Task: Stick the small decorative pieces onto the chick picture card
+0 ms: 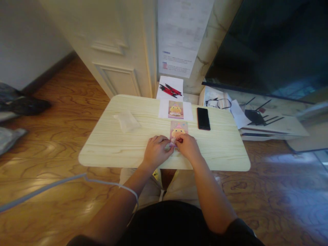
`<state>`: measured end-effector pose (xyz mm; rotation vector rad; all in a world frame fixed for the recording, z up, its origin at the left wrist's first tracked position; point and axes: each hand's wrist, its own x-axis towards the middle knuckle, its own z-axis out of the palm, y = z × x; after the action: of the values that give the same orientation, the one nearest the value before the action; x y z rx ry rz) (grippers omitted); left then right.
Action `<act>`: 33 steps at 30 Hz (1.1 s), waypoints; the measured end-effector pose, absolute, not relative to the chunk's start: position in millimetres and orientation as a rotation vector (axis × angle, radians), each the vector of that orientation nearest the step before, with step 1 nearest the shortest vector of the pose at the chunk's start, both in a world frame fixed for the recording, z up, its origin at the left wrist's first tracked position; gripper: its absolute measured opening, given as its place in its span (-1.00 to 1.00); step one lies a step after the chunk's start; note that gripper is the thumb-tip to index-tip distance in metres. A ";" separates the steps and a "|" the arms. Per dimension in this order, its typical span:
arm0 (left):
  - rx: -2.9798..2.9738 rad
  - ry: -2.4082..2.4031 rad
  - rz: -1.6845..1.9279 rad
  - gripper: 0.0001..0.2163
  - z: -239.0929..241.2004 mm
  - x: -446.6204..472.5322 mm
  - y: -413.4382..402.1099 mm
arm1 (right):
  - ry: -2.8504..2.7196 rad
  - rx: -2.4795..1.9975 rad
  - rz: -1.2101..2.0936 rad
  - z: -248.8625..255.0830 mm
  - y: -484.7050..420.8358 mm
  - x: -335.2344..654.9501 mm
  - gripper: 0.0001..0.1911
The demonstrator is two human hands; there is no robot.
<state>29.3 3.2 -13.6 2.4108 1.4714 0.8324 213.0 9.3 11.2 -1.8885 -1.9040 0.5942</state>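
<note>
A picture card with a yellow cartoon animal on a pink ground lies near the front middle of the pale table. Over its lower part, my left hand and my right hand meet with their fingertips pinched. Between them is a small, crinkled translucent piece, pale pink and too small to name. The fingers of both hands are closed on it and hide the card's lower part. Just beyond lies a similar picture card on white paper.
A black phone lies right of the cards, and a translucent plastic bag at the left. Behind the table are several red and black pens on paper, glasses and a black router. A grey cable runs past my left arm.
</note>
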 end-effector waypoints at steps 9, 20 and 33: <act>2.415 1.468 0.825 -0.81 -14.9 29.4 4.0 | -1.889 -2.017 0.598 15.8 10.5 212.0 -0.92; 2.424 1.463 0.806 -0.81 -15.7 28.3 4.3 | -1.984 -2.071 0.559 26.1 11.0 213.5 -0.85; 2.438 1.350 0.780 -0.82 -14.3 26.9 5.6 | -2.007 -1.848 0.614 19.2 6.6 218.1 -0.80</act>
<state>26.9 5.6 -14.3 2.4380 1.3498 0.7803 218.1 6.6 19.2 -1.8480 -2.0071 0.6141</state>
